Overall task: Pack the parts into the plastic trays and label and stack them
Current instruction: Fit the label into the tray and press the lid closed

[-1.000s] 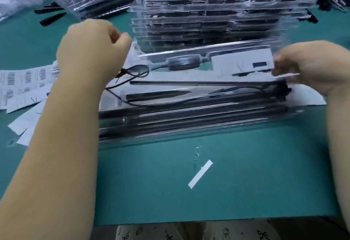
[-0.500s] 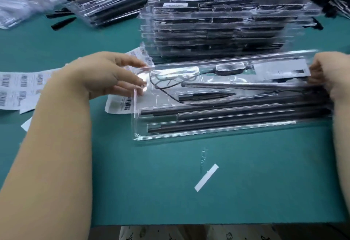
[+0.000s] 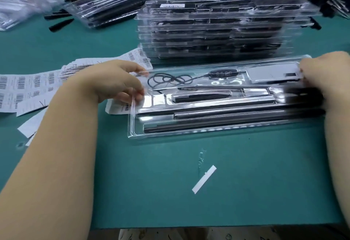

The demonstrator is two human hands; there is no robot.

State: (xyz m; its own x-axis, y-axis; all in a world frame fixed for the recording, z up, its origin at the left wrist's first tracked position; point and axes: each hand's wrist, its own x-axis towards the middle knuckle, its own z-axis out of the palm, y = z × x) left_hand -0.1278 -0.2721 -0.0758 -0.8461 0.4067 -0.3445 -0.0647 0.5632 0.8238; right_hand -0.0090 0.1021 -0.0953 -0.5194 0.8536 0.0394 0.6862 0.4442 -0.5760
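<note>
Green bench (image 3: 170, 192) carries all items. Stack of packed trays (image 3: 217, 29) stands beyond both hands. Clear plastic tray (image 3: 208, 132), loaded with black rods (image 3: 227, 122) and a coiled cable (image 3: 166, 80), lies between the hands. Left hand (image 3: 117, 80) pinches its left edge; right hand (image 3: 329, 77) grips the right end. Barcode labels (image 3: 28, 88) lie beside the left hand. Judgement: tray is light, thin, flexible, slippery; support at both ends.

Right hand (image 3: 327, 80) blurred, edge-cropped
</note>
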